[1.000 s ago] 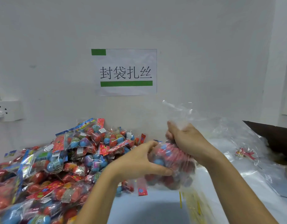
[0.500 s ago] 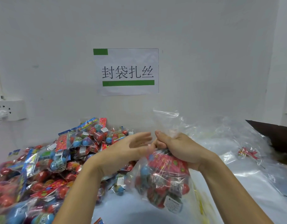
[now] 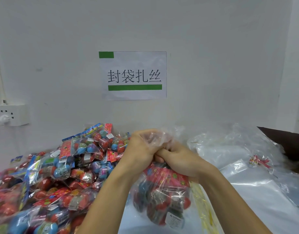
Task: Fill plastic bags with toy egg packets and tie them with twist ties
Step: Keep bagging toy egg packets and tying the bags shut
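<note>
The filled plastic bag (image 3: 162, 196) hangs just above the table (image 3: 263, 208), its neck gathered between both hands. The left hand (image 3: 142, 146) grips the loose film on top; the right hand (image 3: 180, 162) clenches the neck just below. Twisting the neck tight against the egg packets before reaching for the twist ties (image 3: 259, 160) would likely stop it loosening.

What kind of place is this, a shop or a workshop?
Most likely a small packing workstation. A printed sign on the wall labels the bench, a heap of toy egg packets covers its left side, and clear bags with twist ties lie on the right.
</note>
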The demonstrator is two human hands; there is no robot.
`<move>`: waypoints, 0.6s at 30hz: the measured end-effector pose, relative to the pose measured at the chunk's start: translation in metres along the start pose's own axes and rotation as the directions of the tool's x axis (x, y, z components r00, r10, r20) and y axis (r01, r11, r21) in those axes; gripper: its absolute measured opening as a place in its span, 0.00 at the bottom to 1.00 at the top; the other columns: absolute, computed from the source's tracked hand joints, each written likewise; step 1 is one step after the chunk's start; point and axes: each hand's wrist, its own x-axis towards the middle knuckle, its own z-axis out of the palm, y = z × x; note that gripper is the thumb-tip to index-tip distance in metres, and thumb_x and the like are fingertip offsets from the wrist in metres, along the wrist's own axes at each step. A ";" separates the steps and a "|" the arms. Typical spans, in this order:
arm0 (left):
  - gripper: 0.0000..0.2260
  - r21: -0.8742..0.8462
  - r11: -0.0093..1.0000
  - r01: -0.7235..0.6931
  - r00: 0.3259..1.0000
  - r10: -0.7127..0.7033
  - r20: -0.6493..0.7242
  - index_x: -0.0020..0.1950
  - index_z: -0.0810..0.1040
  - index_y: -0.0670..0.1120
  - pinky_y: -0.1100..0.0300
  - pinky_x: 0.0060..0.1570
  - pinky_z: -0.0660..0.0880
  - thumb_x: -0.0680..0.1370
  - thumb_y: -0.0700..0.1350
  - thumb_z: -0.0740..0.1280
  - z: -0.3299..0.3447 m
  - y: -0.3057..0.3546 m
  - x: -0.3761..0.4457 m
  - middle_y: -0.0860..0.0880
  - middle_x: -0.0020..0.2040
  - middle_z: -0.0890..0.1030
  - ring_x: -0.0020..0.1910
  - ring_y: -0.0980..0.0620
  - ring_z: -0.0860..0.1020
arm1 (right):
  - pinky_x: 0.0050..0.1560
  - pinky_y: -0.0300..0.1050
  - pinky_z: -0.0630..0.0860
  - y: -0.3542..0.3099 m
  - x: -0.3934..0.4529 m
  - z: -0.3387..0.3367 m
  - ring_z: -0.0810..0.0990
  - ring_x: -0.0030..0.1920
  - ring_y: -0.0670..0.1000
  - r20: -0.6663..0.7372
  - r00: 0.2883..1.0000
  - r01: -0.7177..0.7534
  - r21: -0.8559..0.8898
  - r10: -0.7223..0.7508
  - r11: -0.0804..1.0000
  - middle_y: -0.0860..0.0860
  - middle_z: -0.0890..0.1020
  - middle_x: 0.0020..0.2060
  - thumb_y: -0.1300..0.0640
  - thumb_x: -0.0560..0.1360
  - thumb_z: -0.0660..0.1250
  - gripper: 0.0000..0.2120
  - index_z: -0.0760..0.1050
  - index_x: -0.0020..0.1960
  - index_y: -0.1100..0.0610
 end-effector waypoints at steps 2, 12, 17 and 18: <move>0.12 -0.030 1.000 -0.006 0.998 0.004 -0.064 0.41 0.83 0.36 0.64 0.24 0.70 0.77 0.45 0.73 -0.003 -0.001 0.000 0.44 0.30 0.79 0.22 0.52 0.72 | 0.34 0.45 0.64 0.001 0.002 0.002 0.65 0.29 0.50 -0.026 1.000 0.018 -0.018 -0.018 1.000 0.50 0.68 0.25 0.59 0.80 0.61 0.22 0.71 0.27 0.49; 0.09 -0.132 0.991 -0.011 0.938 -0.036 -0.344 0.43 0.86 0.39 0.57 0.36 0.78 0.74 0.45 0.76 -0.023 -0.004 0.006 0.39 0.38 0.84 0.35 0.45 0.81 | 0.56 0.58 0.75 0.014 0.008 0.009 0.79 0.48 0.54 -0.033 0.989 0.145 0.220 -0.142 0.965 0.64 0.83 0.50 0.45 0.82 0.61 0.15 0.82 0.56 0.53; 0.08 -0.137 0.990 -0.016 0.944 -0.030 -0.328 0.41 0.87 0.42 0.53 0.38 0.81 0.72 0.47 0.77 -0.018 -0.003 0.006 0.37 0.37 0.84 0.36 0.40 0.83 | 0.47 0.55 0.71 0.017 0.014 0.015 0.74 0.44 0.55 -0.098 0.981 0.187 0.265 -0.166 0.946 0.73 0.78 0.49 0.47 0.81 0.61 0.14 0.83 0.53 0.51; 0.10 -0.124 0.992 -0.010 0.947 -0.031 -0.320 0.41 0.87 0.44 0.51 0.41 0.82 0.70 0.50 0.77 -0.017 -0.002 0.006 0.37 0.38 0.84 0.38 0.38 0.84 | 0.48 0.56 0.69 0.017 0.014 0.014 0.73 0.45 0.56 -0.100 0.980 0.194 0.278 -0.173 0.941 0.76 0.76 0.49 0.47 0.81 0.61 0.14 0.83 0.52 0.52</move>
